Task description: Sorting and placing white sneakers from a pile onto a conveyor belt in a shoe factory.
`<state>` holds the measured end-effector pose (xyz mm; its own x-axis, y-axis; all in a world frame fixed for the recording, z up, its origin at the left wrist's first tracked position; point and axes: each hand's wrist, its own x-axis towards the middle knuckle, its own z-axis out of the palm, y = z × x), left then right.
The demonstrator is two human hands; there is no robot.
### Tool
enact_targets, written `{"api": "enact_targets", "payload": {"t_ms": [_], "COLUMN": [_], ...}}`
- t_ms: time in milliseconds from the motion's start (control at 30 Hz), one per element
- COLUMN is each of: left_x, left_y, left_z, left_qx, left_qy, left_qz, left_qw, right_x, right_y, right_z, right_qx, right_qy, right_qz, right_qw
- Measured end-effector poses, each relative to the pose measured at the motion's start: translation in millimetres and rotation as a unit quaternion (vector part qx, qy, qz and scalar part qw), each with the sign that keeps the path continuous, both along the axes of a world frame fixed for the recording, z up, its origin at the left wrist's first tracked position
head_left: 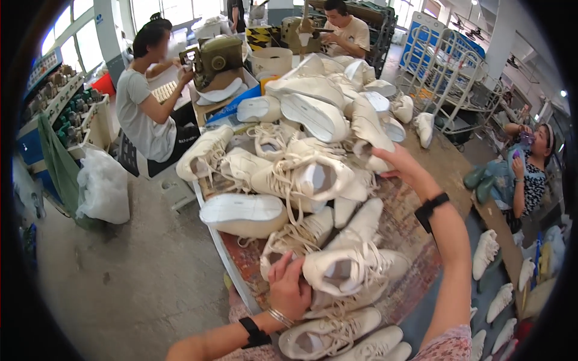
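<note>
A worn wooden table [442, 174] is filling the middle of the frame, and a heap of cream lace-up shoes [316, 111] is covering much of it, rising toward the top centre. A metal rack [448, 66] is standing at the upper right, while a co-worker [141, 99] is sitting at a green machine [220, 60] at the upper left. The right forearm [451, 253] is climbing from the lower right; the left forearm [211, 346] is slanting in along the bottom, left of centre. Right of centre, the right hand [404, 166] is reaching to the heap's edge, partly curled, its fingertips touching one shoe [367, 120]; how firmly, one cannot tell. Low at centre, the left hand [289, 292] is bending half open beside a front shoe [343, 271]; its grip one cannot tell. Neighbouring shoes are crowding both hands. Loose laces [294, 195] are trailing over the heap. Dark wristbands [428, 213] are circling both wrists, and thin bracelets [280, 317] are hanging on the left one.
</note>
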<state>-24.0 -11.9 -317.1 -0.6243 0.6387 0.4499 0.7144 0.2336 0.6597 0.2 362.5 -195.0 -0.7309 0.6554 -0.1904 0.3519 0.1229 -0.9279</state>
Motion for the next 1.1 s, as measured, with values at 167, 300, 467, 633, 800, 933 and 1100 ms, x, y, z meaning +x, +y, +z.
{"api": "enact_targets", "payload": {"t_ms": [167, 300, 467, 633, 800, 933, 1100], "left_x": [-1, 0, 4, 1, 3, 0, 3], "left_y": [1, 7, 9, 0, 4, 0, 7], "left_z": [-1, -9, -10, -12, -6, -4, -1], "left_qx": [0.022, 0.029, 0.024, 0.005, 0.005, 0.013, 0.015], "left_qy": [0.036, 0.061, 0.069, 0.05, 0.013, -0.013, -0.012], "left_qz": [-0.006, 0.002, 0.007, 0.009, -0.024, -0.026, -0.015], "left_qw": [0.999, 0.998, 0.997, 0.999, 1.0, 0.999, 1.0], "right_x": [178, 286, 342, 317, 234, 22, -184], "right_y": [-65, -131, -216, -222, -77, -49, 11], "right_z": [13, -3, -72, -44, 34, 78, 62], "right_qx": [0.081, 0.091, -0.048, -0.008, 0.233, 0.442, 0.49], "right_qy": [-0.023, -0.071, -0.181, -0.238, -0.446, -0.038, -0.029], "right_qz": [-0.077, -0.191, -0.215, 0.084, 0.33, 0.167, 0.087], "right_qw": [0.993, 0.975, 0.958, 0.968, 0.799, 0.88, 0.867]}}
